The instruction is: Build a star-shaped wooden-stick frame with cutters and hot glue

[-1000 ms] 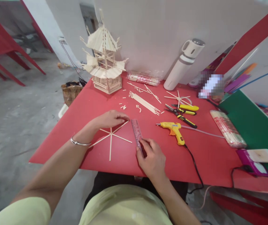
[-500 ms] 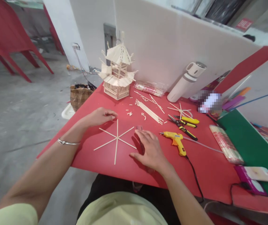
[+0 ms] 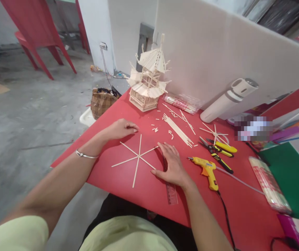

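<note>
One ruler (image 3: 171, 192), seemingly pinned beneath right hand (image 3: 172, 166).

red table (image 3: 128, 181), pale wooden sticks (image 3: 138, 158); yellow glue gun (image 3: 206, 168), checked brown basket (image 3: 101, 102)

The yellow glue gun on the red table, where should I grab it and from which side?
Grip the glue gun by its handle, the thick part angling toward the near table edge where the black cord leaves. Come from above with the right hand, which lies just left of it. Its nozzle points left, so keep fingers off that tip.
</note>
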Demonstrator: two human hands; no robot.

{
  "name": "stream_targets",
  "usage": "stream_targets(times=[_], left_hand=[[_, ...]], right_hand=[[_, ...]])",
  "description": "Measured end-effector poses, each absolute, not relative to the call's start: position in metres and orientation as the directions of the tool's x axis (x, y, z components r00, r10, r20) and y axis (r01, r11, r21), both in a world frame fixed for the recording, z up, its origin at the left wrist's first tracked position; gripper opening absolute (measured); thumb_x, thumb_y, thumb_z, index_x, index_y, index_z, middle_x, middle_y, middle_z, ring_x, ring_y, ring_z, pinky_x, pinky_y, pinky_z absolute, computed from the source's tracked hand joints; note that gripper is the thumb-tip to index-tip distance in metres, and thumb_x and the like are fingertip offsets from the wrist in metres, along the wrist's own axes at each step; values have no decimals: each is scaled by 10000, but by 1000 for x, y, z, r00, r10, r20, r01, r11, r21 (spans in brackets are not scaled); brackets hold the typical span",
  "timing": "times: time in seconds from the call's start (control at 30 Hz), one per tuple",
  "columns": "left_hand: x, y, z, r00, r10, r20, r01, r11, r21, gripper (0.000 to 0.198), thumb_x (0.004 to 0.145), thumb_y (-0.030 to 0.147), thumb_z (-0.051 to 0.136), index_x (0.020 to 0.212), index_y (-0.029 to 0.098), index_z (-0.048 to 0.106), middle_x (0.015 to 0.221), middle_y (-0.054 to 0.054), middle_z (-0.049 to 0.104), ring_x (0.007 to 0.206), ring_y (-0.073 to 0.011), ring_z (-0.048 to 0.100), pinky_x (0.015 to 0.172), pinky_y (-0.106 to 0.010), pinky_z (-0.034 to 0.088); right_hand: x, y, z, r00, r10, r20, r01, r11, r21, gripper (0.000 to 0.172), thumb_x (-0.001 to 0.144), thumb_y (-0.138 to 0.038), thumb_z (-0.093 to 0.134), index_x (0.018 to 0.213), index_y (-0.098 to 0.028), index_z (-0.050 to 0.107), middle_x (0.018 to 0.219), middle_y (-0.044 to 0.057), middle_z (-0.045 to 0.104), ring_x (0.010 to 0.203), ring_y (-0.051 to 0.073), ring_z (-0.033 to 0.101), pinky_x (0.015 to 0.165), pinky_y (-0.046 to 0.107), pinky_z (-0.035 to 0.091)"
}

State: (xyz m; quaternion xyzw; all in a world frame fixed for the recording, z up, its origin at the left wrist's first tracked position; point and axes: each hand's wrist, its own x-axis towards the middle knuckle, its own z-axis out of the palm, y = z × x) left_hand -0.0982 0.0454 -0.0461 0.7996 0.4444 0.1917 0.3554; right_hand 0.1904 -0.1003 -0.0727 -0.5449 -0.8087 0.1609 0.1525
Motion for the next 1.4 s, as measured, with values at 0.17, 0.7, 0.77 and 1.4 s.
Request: stream_targets(times=[0.17,0.7,0.77,1.4], left_hand=[[-98,47,-49,505,862,-43,582,-303,755,342,844,422,605,1025,215,808,1038,-19,814,959,-219,734,872,-295,541],[-96,46,-47,445,890,-97,564,-194,803,411,771,537,687,999,220,813,1054,-47,811,1008,-265,733,970,-366,554],[-96,46,-47,452,887,-93,559,-200,805,417,776,542,681,1002,217,811,1061,-50,810,1013,-264,731,973,-366,554],[-96,48,-56,625,778,57,600,-526,603,356,938,422,538,1064,229,809,1038,-66,744,932,-187,672,907,-284,510]], right_hand=[[189,-102,-77,-356,928,108,825,366,-430,958,816,-612,688,1618,-276,286,1610,112,426,1532,336,311,1258,618,189],[189,-102,-77,-365,922,128,811,383,-442,910,837,-624,663,1604,-281,312,1573,102,463,1514,337,333,1262,610,192],[189,-103,-76,-365,922,128,813,383,-439,901,837,-623,664,1597,-276,326,1575,99,461,1512,330,336,1266,597,194],[191,-102,-79,-375,918,127,814,392,-429,886,842,-643,657,1587,-273,353,1567,90,468,1510,328,334,1271,594,188]])
